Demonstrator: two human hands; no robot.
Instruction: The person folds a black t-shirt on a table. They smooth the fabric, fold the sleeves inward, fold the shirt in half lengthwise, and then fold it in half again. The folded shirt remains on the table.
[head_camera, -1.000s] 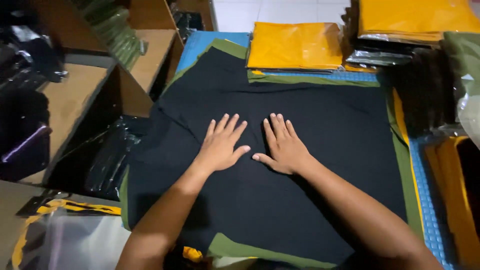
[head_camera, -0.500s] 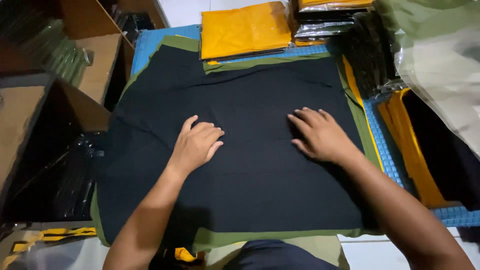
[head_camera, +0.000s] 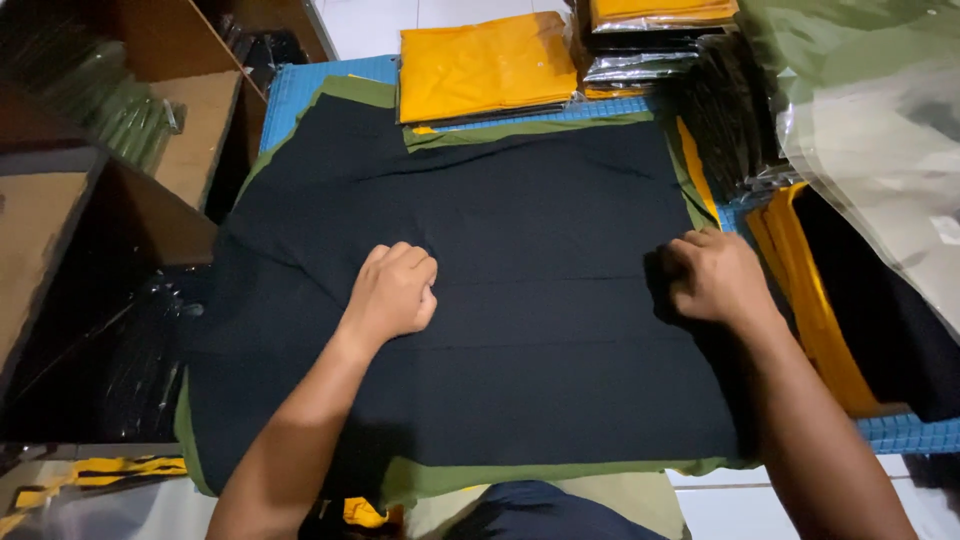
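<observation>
The black garment (head_camera: 520, 300) lies flat, its long axis from 9 to 3 o'clock. The left hand (head_camera: 395, 290) presses curled near its middle; the right hand (head_camera: 715, 275) grips its 3 o'clock edge, hands apart.

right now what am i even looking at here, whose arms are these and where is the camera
The camera sits on a person's head and looks down, so the two bare arms are that person's own. There is no machine. The left hand is curled on a black garment spread flat over an olive green one. The right hand is bunched at the black cloth's right side, seemingly gripping it. Beyond lie a folded yellow garment and stacked bagged ones.
</observation>
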